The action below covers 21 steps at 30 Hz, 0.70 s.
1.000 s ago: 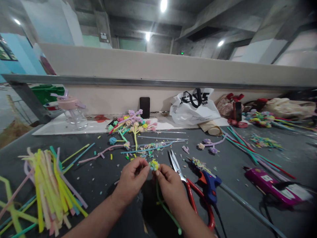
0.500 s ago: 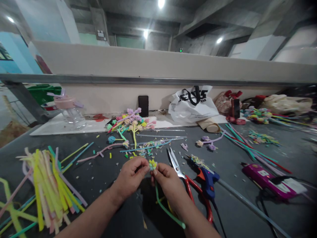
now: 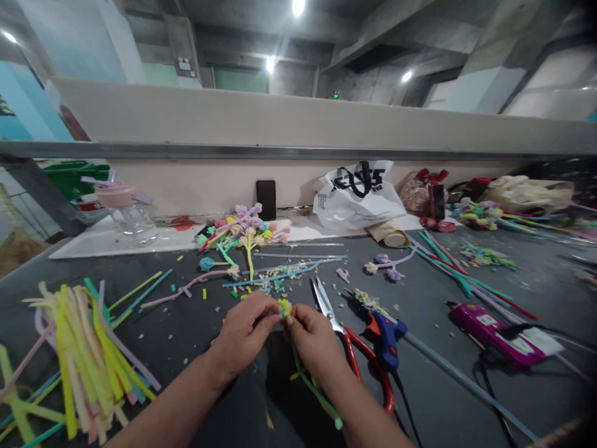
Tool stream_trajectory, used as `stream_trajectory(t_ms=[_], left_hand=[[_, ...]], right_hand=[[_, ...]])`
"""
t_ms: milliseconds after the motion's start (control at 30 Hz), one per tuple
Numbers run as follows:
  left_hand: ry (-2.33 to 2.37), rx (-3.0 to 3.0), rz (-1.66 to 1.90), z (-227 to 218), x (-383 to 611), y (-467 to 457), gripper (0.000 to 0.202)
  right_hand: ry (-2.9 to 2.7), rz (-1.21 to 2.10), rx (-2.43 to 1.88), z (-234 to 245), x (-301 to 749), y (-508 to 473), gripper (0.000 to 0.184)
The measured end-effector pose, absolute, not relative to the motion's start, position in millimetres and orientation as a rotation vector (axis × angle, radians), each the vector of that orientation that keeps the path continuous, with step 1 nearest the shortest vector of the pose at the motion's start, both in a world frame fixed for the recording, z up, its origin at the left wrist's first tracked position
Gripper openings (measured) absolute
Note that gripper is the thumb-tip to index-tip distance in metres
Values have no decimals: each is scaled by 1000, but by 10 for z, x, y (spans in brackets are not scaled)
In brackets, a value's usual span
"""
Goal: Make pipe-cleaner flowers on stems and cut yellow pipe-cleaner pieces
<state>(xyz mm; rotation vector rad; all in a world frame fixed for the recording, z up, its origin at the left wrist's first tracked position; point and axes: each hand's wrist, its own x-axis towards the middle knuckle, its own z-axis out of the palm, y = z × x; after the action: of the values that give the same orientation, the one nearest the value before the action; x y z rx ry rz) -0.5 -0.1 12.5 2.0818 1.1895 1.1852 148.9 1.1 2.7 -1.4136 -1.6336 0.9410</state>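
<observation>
Between the fingertips of both hands is a small yellow and pale-blue fuzzy flower (image 3: 284, 307) on a green pipe-cleaner stem (image 3: 311, 384). My left hand (image 3: 248, 331) pinches the flower from the left. My right hand (image 3: 313, 336) grips it from the right, and the stem hangs below, curving toward my right forearm. Red-handled scissors (image 3: 326, 305) lie half open just right of my right hand. Beside them rests a blue glue gun (image 3: 388, 336) with small fuzzy bits near its nozzle.
Yellow, peach and purple pipe cleaners (image 3: 86, 354) lie heaped at left. Finished flowers (image 3: 247, 230) are piled at the back, near a phone (image 3: 266, 200). A white bag (image 3: 357, 202), a purple device (image 3: 501, 333) and a clear jug (image 3: 128, 218) stand around the dark table.
The view has shifted slightly, moving the table things a little leftward. Both hands stay on the flower; it is turned a little, and the stem's lower end has swung slightly left.
</observation>
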Motion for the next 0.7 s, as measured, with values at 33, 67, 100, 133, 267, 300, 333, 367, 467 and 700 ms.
stream_trajectory(t_ms=[33,67,100,133,267,300,333,367,467,700], left_hand=[[1181,2103,1184,129,-4,0,9],[1175,2117,1176,133,-3,2,11],[1176,2123,1165,138,-2,6,12],[1182,2124,1146,142,-1,10,13],[1211,2115,1077,150,-11,35,15],[1207,2116,1069,150,-16,40,15],[1201,2117,1066,150,-20,44,14],[1195,2117,1069,149,-23,45,14],[1203,2097,1096,137,-20,33,11],[1259,2143,1142,92,20,-9,6]], right_hand=[[-1647,928,-1415,22,1489,8,20],[-1656,916,-1413,15,1489,5,20],[-1664,905,-1410,7,1490,2,20],[-1672,891,-1409,-1,1490,-1,19],[-1712,804,-1406,-32,1491,-14,18],[-1721,786,-1406,-38,1491,-17,18],[-1729,774,-1408,-44,1492,-19,18],[-1736,763,-1412,-50,1493,-21,18],[-1776,673,-1424,-73,1497,-17,19],[-1947,333,-1447,-69,1483,-6,17]])
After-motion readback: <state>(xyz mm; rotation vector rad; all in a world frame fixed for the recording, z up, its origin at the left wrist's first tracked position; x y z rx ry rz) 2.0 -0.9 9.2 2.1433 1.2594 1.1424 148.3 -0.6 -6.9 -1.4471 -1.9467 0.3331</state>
